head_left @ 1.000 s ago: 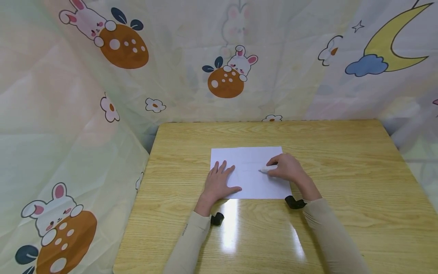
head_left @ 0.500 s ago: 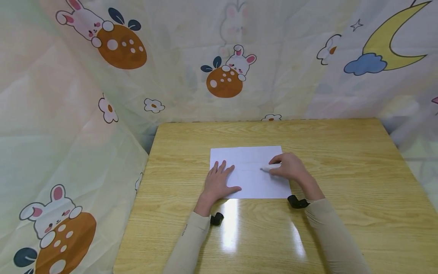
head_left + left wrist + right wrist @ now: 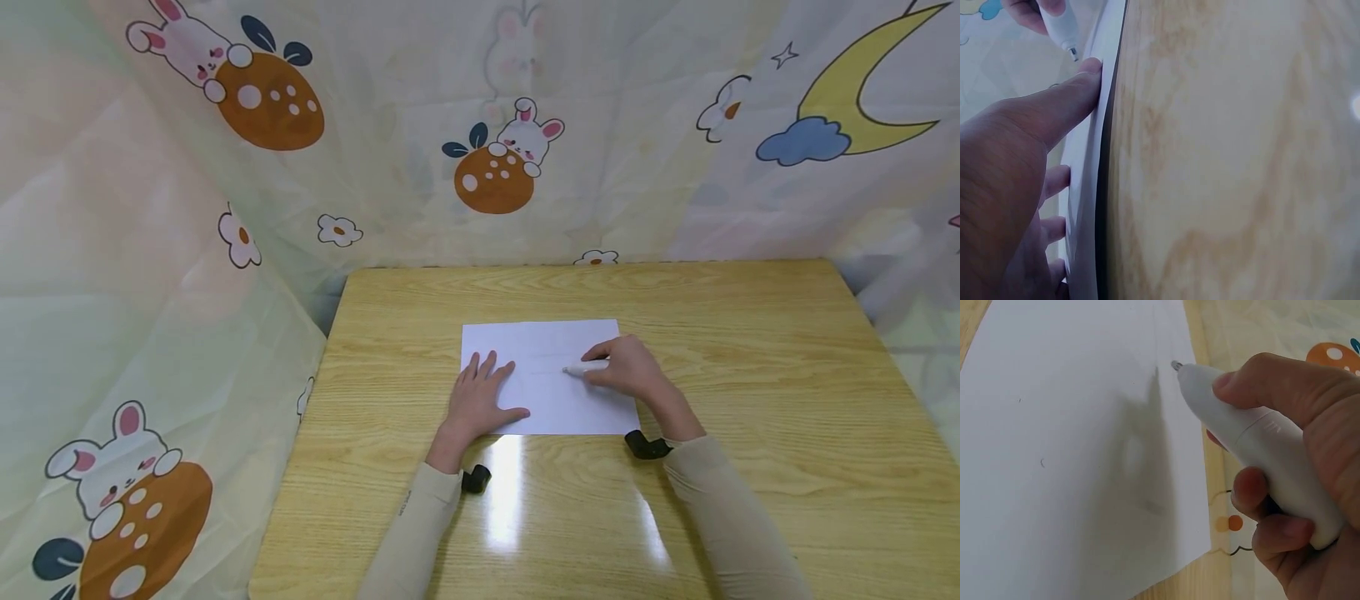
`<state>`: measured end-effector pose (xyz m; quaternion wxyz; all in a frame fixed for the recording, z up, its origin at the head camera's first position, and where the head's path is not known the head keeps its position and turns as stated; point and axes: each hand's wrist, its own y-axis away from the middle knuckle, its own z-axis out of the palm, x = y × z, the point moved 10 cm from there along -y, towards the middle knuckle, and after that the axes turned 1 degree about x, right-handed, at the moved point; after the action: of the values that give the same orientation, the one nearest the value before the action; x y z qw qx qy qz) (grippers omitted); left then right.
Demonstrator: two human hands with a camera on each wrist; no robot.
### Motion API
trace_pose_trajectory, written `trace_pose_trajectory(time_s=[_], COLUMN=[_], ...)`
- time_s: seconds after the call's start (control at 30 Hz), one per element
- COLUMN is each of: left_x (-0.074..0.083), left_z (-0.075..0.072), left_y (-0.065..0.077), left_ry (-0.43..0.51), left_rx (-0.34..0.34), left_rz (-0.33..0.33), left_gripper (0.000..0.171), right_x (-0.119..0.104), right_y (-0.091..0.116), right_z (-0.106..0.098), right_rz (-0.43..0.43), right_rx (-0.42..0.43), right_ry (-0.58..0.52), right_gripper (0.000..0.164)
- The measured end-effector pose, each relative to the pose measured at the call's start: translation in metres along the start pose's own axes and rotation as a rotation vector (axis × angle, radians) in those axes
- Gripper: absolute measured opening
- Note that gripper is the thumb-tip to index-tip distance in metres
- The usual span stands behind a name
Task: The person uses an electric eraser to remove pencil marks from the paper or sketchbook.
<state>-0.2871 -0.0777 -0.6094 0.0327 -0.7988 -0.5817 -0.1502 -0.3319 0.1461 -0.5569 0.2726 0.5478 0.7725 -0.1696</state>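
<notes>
A white sheet of paper (image 3: pixel 558 408) lies on the wooden table, with faint pencil lines across its middle. My left hand (image 3: pixel 477 398) rests flat on its left part, fingers spread and thumb along the near edge. Above the right half, my right hand (image 3: pixel 633 368) grips a thick white electric eraser (image 3: pixel 1260 440) between thumb and curled fingers. Its small metal-collared tip (image 3: pixel 1176 365) points left, over the faint lines. In the right wrist view the tip stands a little apart from its shadow, seemingly just off the paper. Two small dark marks (image 3: pixel 1042 462) show on the sheet.
The wooden table (image 3: pixel 765 358) reaches beyond the paper on all sides. Behind it and at the left hangs a printed cloth (image 3: pixel 390 167) with rabbits and flowers. Black wrist-worn devices (image 3: pixel 647 445) sit at both cuffs. Light glares on the near tabletop.
The right hand with the electric eraser shifts slightly right, then back left, its tip now a little farther left than before. The left hand and the paper stay in place.
</notes>
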Motion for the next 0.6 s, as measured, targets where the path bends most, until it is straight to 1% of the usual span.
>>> trace_pose_trajectory(time_s=[0.2, 0.43, 0.6], left_x=[0.0004, 0.0005, 0.0014], left_z=[-0.0012, -0.0035, -0.0035], left_y=[-0.0002, 0.0000, 0.0007], left_ry=[0.006, 0.009, 0.001], left_rx=[0.010, 0.011, 0.011], left_rz=[0.007, 0.007, 0.013], left_gripper=[0.092, 0.091, 0.091], right_x=[-0.0021, -0.0070, -0.0082], right_y=[0.0005, 0.0004, -0.0011], right_z=[0.0031, 0.0031, 0.0079], right_rz=[-0.008, -0.041, -0.016], right_rx=[-0.005, 0.028, 0.012], right_ry=[-0.012, -0.008, -0.008], right_gripper=[0.025, 0.022, 0.023])
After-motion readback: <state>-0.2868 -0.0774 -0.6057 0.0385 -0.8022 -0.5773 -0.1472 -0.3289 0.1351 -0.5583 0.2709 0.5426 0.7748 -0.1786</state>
